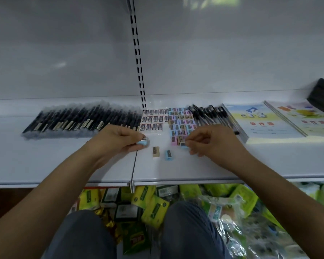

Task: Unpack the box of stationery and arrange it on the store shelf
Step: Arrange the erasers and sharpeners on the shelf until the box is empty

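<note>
Left hand (118, 138) pinches a blue sharpener (143, 142); right hand (211, 142) pinches another sharpener (183, 144) at the edge of the sharpener rows (181, 123). Two loose sharpeners (162, 153) lie between the hands on the white shelf (195, 169). Erasers (154, 119), pens (86, 117) and notebooks (258, 120) line the back. Packets below are partly hidden. Labels too blurred to read.

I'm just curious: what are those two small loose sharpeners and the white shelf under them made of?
The beige sharpener and blue sharpener look like matte moulded plastic with a dark blade slot. The white shelf looks like glossy painted metal, judging by its sheen; that is uncertain.
</note>
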